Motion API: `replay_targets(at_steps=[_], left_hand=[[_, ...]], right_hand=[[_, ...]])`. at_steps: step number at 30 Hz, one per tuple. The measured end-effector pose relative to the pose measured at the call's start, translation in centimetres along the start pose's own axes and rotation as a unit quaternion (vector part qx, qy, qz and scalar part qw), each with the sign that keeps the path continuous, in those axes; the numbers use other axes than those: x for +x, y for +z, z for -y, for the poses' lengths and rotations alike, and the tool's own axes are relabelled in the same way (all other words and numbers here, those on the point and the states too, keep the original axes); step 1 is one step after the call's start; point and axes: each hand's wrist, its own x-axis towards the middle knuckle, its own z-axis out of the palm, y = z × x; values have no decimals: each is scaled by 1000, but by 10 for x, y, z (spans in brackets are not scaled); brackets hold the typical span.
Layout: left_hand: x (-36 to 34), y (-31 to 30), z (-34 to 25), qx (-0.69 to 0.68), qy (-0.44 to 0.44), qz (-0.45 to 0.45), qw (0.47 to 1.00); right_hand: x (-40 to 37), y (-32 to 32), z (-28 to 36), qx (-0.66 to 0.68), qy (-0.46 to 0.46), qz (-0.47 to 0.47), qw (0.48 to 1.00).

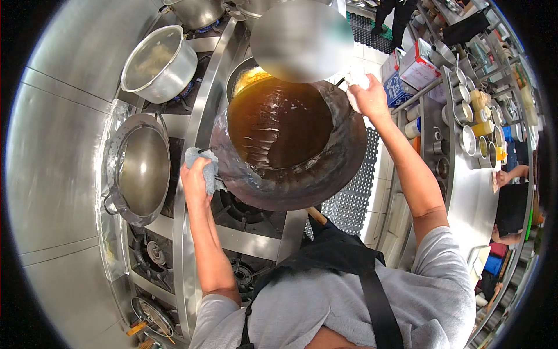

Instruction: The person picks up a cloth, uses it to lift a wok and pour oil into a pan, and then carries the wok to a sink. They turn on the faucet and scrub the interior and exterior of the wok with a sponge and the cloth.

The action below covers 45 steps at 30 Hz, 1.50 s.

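A light grey shirt [317,296] fills the bottom centre of the frame, its short, loose sleeves [444,256] creased — the forearms [410,166] bare. Over it lies a black apron [337,250], one broad, flat strap [381,302] running toward the lower edge — matte, dark cloth.

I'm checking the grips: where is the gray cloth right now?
In the head view, the gray cloth is left of centre, in the left hand, at the left edge of the big wok.

We see a dark metal wok [343,166], matt and scuffed around its glossy brown liquid [290,116]; dull silvery metal on the stockpot [174,72]; smooth, shiny steel wall panels [52,168]; and soft grey-blue cloth [210,168] (crumpled, matt).
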Motion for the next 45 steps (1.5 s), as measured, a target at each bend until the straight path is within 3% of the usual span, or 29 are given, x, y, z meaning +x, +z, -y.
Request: replay_targets(at_steps=[34,45], left_hand=[[-5,9,-25,15,22,4,1000],[3,4,-21,15,32,7,999]], right_hand=[[11,5,-13,23,-15,0,1000],[11,-2,-4,44,25,52,997]])
